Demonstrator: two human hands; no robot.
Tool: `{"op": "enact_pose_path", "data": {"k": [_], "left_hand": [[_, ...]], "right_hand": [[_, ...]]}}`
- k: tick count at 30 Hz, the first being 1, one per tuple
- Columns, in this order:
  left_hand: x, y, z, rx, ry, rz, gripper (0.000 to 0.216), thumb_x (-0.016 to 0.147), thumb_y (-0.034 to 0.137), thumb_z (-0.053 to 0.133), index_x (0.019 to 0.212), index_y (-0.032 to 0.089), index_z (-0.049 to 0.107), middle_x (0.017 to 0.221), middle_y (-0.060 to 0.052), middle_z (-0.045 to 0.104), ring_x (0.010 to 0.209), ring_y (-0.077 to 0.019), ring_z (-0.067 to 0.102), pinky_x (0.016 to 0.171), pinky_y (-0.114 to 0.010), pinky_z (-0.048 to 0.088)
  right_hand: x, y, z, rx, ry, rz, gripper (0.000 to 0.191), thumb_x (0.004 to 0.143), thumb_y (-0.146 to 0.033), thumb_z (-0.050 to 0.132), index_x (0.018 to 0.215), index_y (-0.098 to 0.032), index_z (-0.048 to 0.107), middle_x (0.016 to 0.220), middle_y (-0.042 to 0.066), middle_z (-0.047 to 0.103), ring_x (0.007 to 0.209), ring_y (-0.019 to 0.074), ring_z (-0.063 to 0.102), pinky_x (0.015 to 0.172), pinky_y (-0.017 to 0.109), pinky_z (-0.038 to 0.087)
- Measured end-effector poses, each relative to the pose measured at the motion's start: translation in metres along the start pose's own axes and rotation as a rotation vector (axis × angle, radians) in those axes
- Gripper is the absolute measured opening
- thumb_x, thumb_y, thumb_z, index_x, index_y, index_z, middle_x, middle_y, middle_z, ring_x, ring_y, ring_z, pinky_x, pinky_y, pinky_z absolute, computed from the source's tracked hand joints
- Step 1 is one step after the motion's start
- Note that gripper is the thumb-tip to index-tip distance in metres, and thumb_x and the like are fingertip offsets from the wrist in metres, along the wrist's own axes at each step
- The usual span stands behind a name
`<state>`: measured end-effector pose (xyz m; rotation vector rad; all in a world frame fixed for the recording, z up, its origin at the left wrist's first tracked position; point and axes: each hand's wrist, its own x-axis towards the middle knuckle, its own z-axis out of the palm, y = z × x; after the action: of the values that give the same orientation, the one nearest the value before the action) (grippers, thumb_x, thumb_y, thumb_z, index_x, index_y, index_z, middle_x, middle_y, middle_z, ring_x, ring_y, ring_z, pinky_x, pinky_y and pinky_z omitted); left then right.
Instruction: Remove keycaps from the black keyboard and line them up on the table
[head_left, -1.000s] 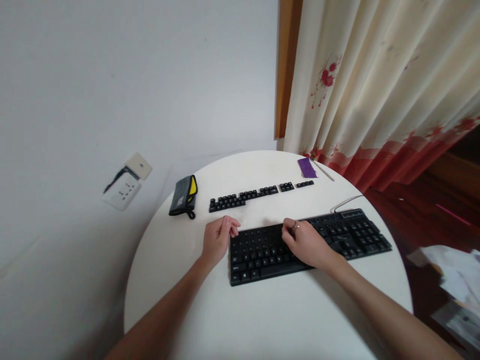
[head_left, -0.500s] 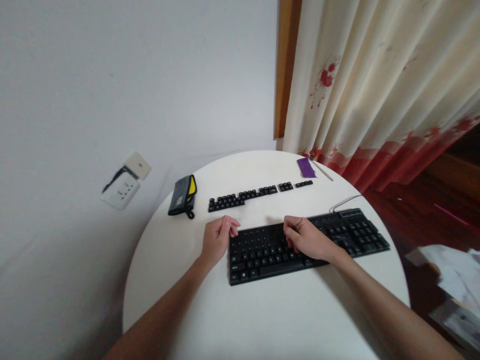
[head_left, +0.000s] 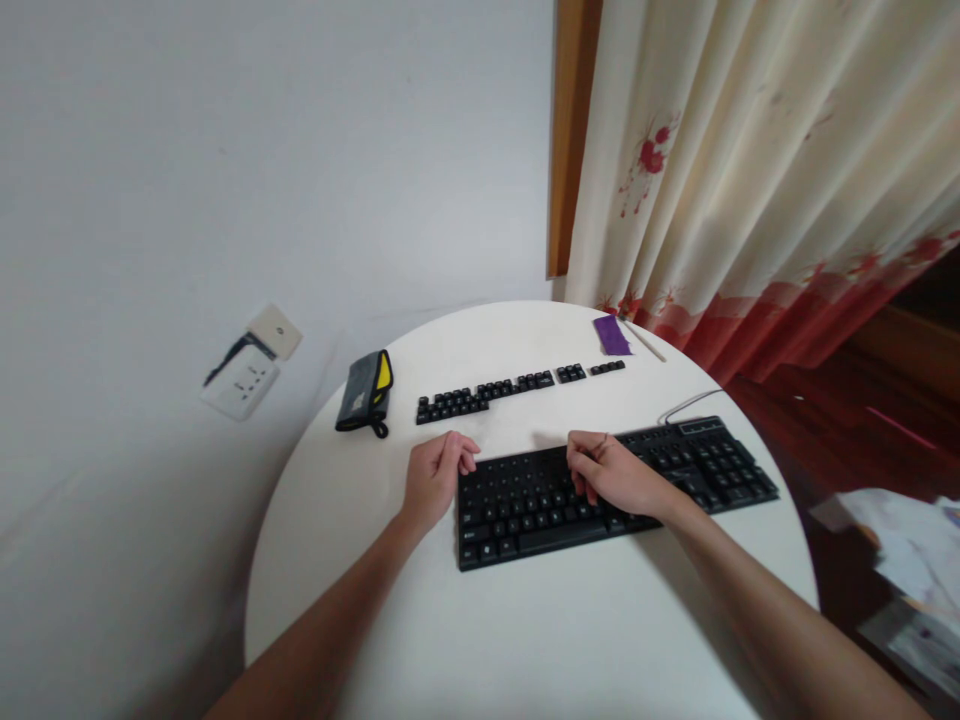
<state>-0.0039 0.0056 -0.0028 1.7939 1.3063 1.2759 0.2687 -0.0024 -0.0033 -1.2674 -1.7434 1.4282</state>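
A black keyboard (head_left: 697, 465) lies across the round white table (head_left: 525, 620). My left hand (head_left: 435, 480) is at the keyboard's left end, fingers curled over its upper left corner. My right hand (head_left: 611, 475) rests on the middle keys, fingers bent and pinched together; a thin ring-like thing shows at the fingers, too small to name. Beyond the keyboard, a row of loose black keycaps (head_left: 480, 395) lies in a line on the table.
A grey and yellow pouch (head_left: 365, 392) lies at the back left. A purple piece (head_left: 612, 335) and a thin stick (head_left: 645, 342) lie at the far edge by the flowered curtain (head_left: 750, 200). The keyboard cable (head_left: 686, 403) loops right. A wall socket (head_left: 244, 380) hangs left; papers (head_left: 900, 560) lie on the floor.
My right hand has slid a little toward the keyboard's upper middle keys and lowered onto them. The left hand has stayed at the corner.
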Motion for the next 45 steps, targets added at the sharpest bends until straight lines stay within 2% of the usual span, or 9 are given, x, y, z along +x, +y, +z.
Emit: {"op": "enact_pose_path", "data": {"k": [8, 14, 21, 24, 27, 30, 33, 37, 45], "left_hand": [[0.0, 0.002, 0.0, 0.002, -0.004, 0.004, 0.047, 0.098, 0.041, 0.04, 0.071, 0.014, 0.068, 0.053, -0.002, 0.061, 0.048, -0.0111, 0.054, 0.049, -0.021, 0.043], [-0.001, 0.001, 0.0, -0.003, -0.001, 0.007, 0.048, 0.098, 0.042, 0.04, 0.071, 0.014, 0.068, 0.053, -0.002, 0.061, 0.048, -0.0111, 0.054, 0.049, -0.021, 0.043], [-0.001, -0.003, 0.0, -0.026, -0.028, -0.01, 0.045, 0.099, 0.038, 0.04, 0.074, 0.014, 0.068, 0.055, -0.001, 0.061, 0.051, -0.0111, 0.055, 0.052, -0.021, 0.044], [0.0, -0.001, 0.0, -0.062, -0.108, -0.025, 0.033, 0.096, 0.036, 0.048, 0.084, 0.014, 0.069, 0.068, -0.003, 0.066, 0.06, -0.0125, 0.06, 0.056, -0.021, 0.047], [-0.001, 0.006, 0.002, -0.133, -0.23, -0.043, 0.023, 0.09, 0.033, 0.061, 0.1, 0.015, 0.069, 0.093, -0.009, 0.072, 0.077, -0.0159, 0.066, 0.07, -0.026, 0.053], [-0.004, 0.012, 0.004, -0.252, -0.369, -0.088, 0.037, 0.084, 0.034, 0.069, 0.116, 0.016, 0.065, 0.111, -0.014, 0.07, 0.094, -0.0206, 0.067, 0.086, -0.033, 0.054], [-0.007, 0.015, 0.005, -0.35, -0.464, -0.142, 0.049, 0.081, 0.038, 0.073, 0.123, 0.016, 0.062, 0.119, -0.016, 0.068, 0.105, -0.0251, 0.066, 0.093, -0.038, 0.053], [-0.009, 0.015, 0.004, -0.383, -0.519, -0.187, 0.045, 0.08, 0.038, 0.074, 0.118, 0.016, 0.065, 0.112, -0.014, 0.071, 0.105, -0.0254, 0.067, 0.094, -0.038, 0.053], [-0.006, 0.014, 0.006, -0.362, -0.487, -0.166, 0.022, 0.08, 0.025, 0.073, 0.099, 0.015, 0.071, 0.095, -0.008, 0.068, 0.085, -0.0182, 0.068, 0.077, -0.029, 0.057]], "right_hand": [[0.0, -0.002, -0.001, 0.069, -0.012, -0.007, 0.019, 0.09, -0.026, 0.046, 0.073, -0.02, 0.048, 0.056, -0.005, 0.058, 0.039, 0.0072, 0.05, 0.04, 0.017, 0.036], [0.006, 0.002, -0.007, 0.185, -0.018, 0.081, 0.019, 0.087, -0.03, 0.049, 0.071, -0.019, 0.047, 0.051, -0.004, 0.059, 0.036, 0.0083, 0.052, 0.034, 0.015, 0.029], [0.001, -0.008, -0.01, 0.208, 0.012, -0.064, 0.028, 0.092, -0.037, 0.05, 0.072, -0.018, 0.05, 0.059, -0.002, 0.062, 0.042, 0.0078, 0.054, 0.041, 0.018, 0.037], [-0.002, -0.016, -0.003, 0.218, 0.071, -0.162, 0.029, 0.094, -0.041, 0.051, 0.075, -0.018, 0.051, 0.066, 0.0, 0.065, 0.047, 0.0085, 0.056, 0.044, 0.019, 0.04], [-0.006, -0.023, 0.009, 0.238, 0.097, -0.254, 0.026, 0.095, -0.041, 0.052, 0.082, -0.019, 0.054, 0.075, 0.002, 0.066, 0.052, 0.0088, 0.057, 0.048, 0.02, 0.042], [-0.011, -0.027, 0.022, 0.234, 0.083, -0.299, 0.021, 0.096, -0.039, 0.053, 0.088, -0.019, 0.056, 0.08, 0.002, 0.066, 0.055, 0.0089, 0.057, 0.052, 0.021, 0.043], [-0.014, -0.027, 0.034, 0.222, 0.067, -0.308, 0.018, 0.095, -0.036, 0.053, 0.092, -0.02, 0.057, 0.078, 0.001, 0.065, 0.056, 0.0094, 0.055, 0.054, 0.023, 0.044], [-0.015, -0.025, 0.045, 0.202, 0.043, -0.313, 0.015, 0.095, -0.035, 0.054, 0.093, -0.02, 0.058, 0.069, -0.002, 0.06, 0.055, 0.0104, 0.054, 0.055, 0.023, 0.044], [-0.012, -0.025, 0.05, 0.08, 0.084, -0.335, 0.014, 0.094, -0.032, 0.053, 0.091, -0.02, 0.059, 0.064, -0.003, 0.057, 0.053, 0.0099, 0.052, 0.051, 0.021, 0.039]]}}
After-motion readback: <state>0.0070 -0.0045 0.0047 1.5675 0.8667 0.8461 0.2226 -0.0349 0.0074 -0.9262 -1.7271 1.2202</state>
